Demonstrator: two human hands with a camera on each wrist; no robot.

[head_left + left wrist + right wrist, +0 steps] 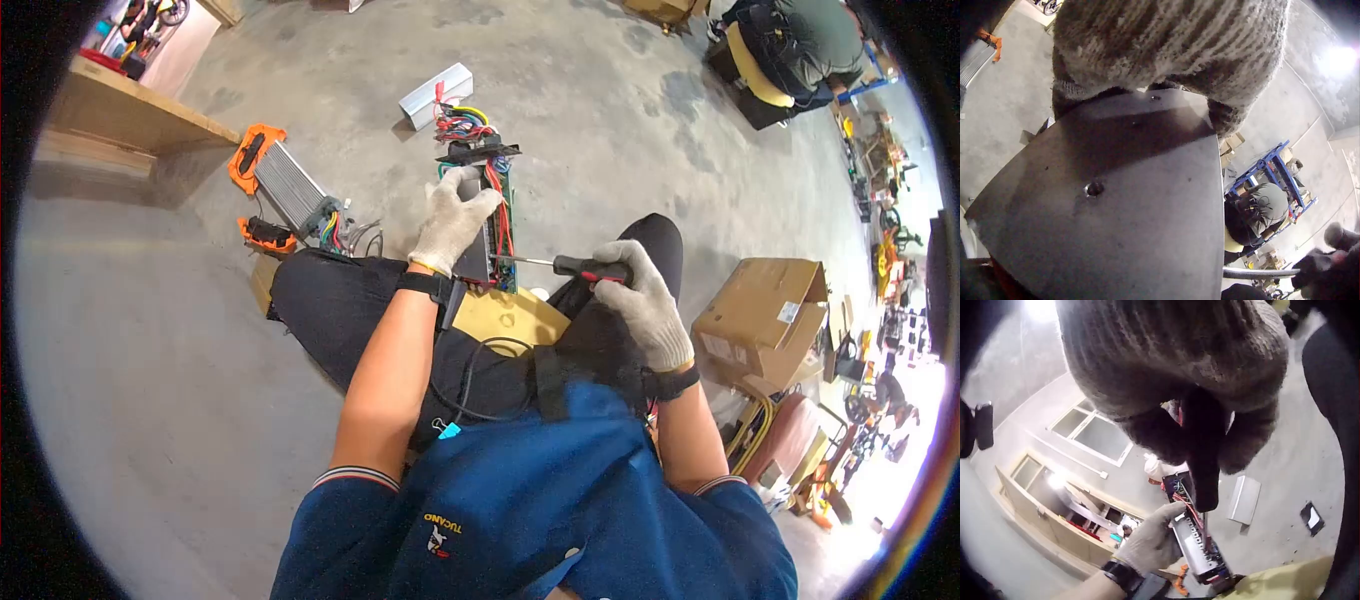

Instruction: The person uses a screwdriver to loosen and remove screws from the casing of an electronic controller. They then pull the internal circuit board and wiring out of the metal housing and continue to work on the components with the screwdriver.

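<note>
In a knitted glove, the left hand (pixel 455 222) grips a circuit board unit (pixel 508 225) with red wires, its fingers over the upper part. A flat metal plate (pixel 1147 206) with a hole fills much of the left wrist view, under the gloved left hand (pixel 1172 50). The gloved right hand (pixel 645 300) holds a black and red screwdriver (pixel 590 270), its shaft pointing left to the lower side of the unit. In the right wrist view the right hand (pixel 1179 356) has its fingers round the dark handle (pixel 1202 456). Whether the tip touches a screw cannot be told.
A silver metal housing (pixel 436 95) lies on the floor beyond the unit. Left of it is a finned unit (pixel 292 188) with orange end pieces and loose wires. A yellow piece (pixel 510 318) lies between the person's legs. An open cardboard box (pixel 760 318) stands at the right.
</note>
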